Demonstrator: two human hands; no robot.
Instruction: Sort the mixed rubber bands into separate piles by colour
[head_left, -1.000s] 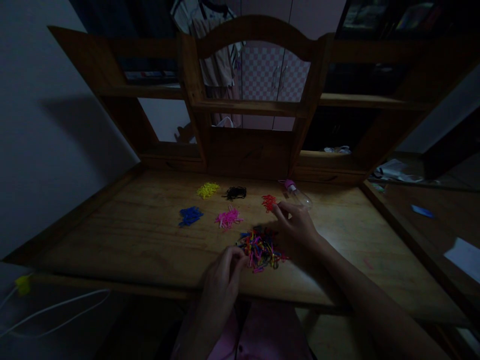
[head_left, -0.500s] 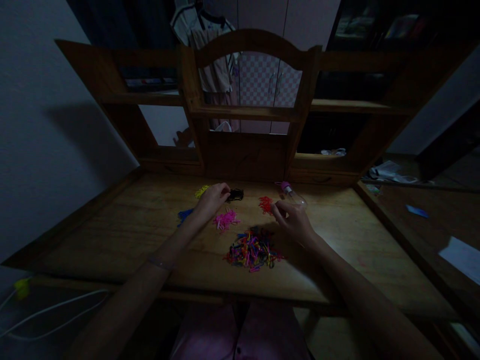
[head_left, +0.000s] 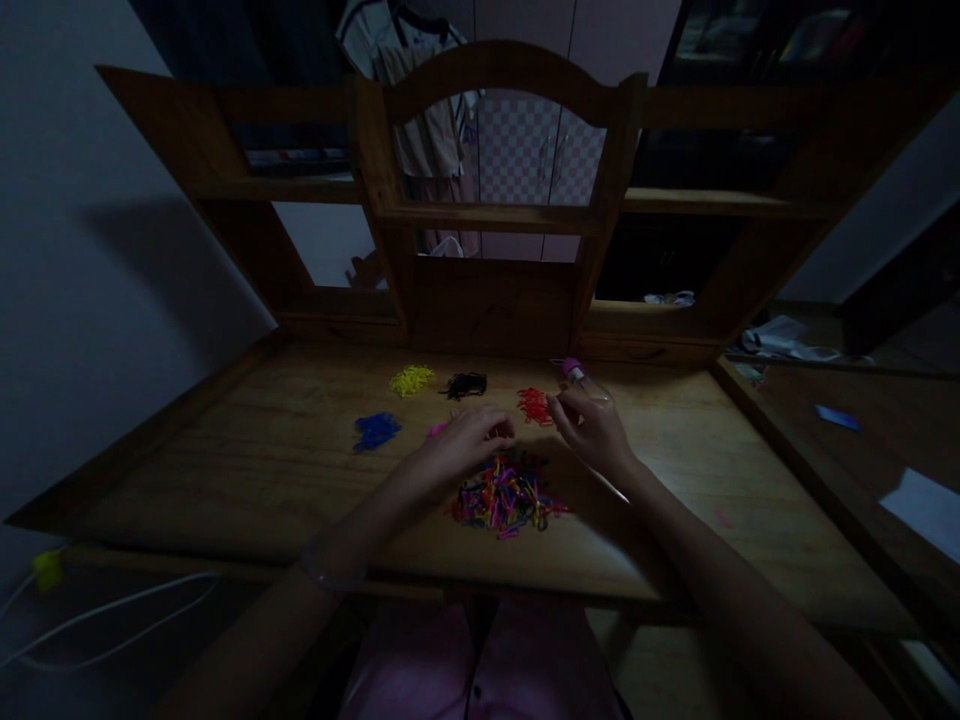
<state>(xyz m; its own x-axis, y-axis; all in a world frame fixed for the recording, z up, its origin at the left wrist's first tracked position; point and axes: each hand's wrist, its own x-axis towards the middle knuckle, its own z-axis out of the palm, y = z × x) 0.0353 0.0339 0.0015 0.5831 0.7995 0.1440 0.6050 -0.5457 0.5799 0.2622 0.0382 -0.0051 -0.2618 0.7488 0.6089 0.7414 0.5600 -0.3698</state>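
Note:
A mixed pile of small coloured bands (head_left: 506, 497) lies on the wooden desk (head_left: 300, 490) in front of me. Sorted piles sit behind it: yellow (head_left: 411, 379), black (head_left: 465, 384), red (head_left: 534, 404), blue (head_left: 375, 430), and pink (head_left: 436, 430), mostly hidden by my left hand. My left hand (head_left: 469, 440) hovers over the far edge of the mixed pile, fingers curled downward; what they hold is too dark to see. My right hand (head_left: 592, 428) is beside the red pile, fingertips pinched together near it.
A small clear bottle with a pink cap (head_left: 581, 378) lies behind my right hand. A wooden hutch with shelves (head_left: 495, 215) rises at the back of the desk. Papers (head_left: 919, 500) lie on the surface to the right. White cables (head_left: 112, 620) hang at lower left.
My left hand went from the mixed pile out to the black pile and has come back to the mixed pile's far edge. My right hand stayed by the red pile.

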